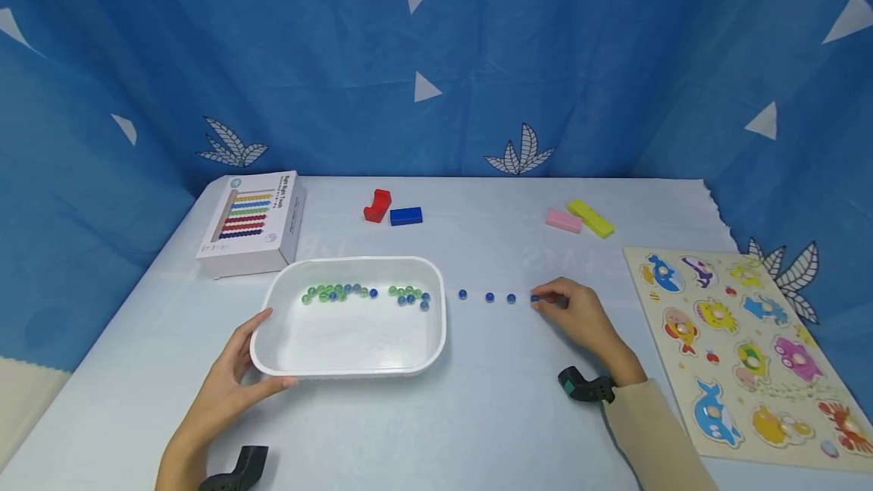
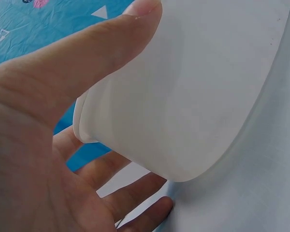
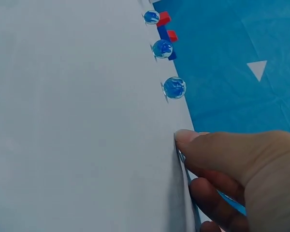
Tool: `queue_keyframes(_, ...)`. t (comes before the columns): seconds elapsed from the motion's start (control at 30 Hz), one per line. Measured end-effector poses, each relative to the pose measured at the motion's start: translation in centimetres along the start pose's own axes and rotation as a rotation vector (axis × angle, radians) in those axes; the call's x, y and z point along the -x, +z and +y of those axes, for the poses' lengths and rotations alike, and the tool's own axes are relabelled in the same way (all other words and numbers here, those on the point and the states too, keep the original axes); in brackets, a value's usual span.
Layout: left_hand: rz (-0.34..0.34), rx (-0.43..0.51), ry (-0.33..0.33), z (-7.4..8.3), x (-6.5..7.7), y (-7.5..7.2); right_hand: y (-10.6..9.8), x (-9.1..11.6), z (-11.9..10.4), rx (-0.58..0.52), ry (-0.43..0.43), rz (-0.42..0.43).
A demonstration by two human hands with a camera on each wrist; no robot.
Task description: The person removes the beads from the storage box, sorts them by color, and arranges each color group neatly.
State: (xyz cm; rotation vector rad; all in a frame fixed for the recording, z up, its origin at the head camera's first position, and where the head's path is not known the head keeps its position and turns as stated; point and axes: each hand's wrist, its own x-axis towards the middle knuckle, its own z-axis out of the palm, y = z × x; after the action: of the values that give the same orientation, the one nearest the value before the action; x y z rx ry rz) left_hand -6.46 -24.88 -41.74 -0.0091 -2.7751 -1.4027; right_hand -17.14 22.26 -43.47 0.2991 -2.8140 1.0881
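- A person's right hand [image 1: 583, 320] pinches a blue marble [image 1: 535, 298] between thumb and fingers, the marble at the very tip of the grip; whether it touches the table [image 1: 505, 385] cannot be told.
- Three loose marbles [image 1: 489, 298], also blue, sit spaced in a row between that hand and a white tray [image 1: 348, 347], in line with the pinched one.
- The left hand [image 1: 228, 381] grips the tray's left end, thumb at the near side, fingers around the end wall.
- Green and blue marbles [image 1: 332, 295] lie inside, toward the far wall.
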Motion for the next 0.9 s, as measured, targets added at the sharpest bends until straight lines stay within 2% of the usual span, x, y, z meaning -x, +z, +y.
queue_keyframes(0.27,-0.004,0.012,-0.012,-0.02,-0.03,0.01,0.26,-0.02,0.31,0.003,-0.034,0.017)
queue_keyframes(0.43,-0.006,0.029,-0.026,-0.03,-0.08,-0.03,0.19,-0.02,0.17,-0.006,-0.025,0.012)
queue_keyframes(0.7,-0.005,-0.002,-0.025,0.03,-0.03,-0.02,0.03,-0.02,0.07,-0.011,-0.004,-0.004)
queue_keyframes(0.9,-0.006,0.003,-0.026,0.01,-0.06,-0.03,-0.73,-0.40,-0.51,-0.001,0.003,-0.036)
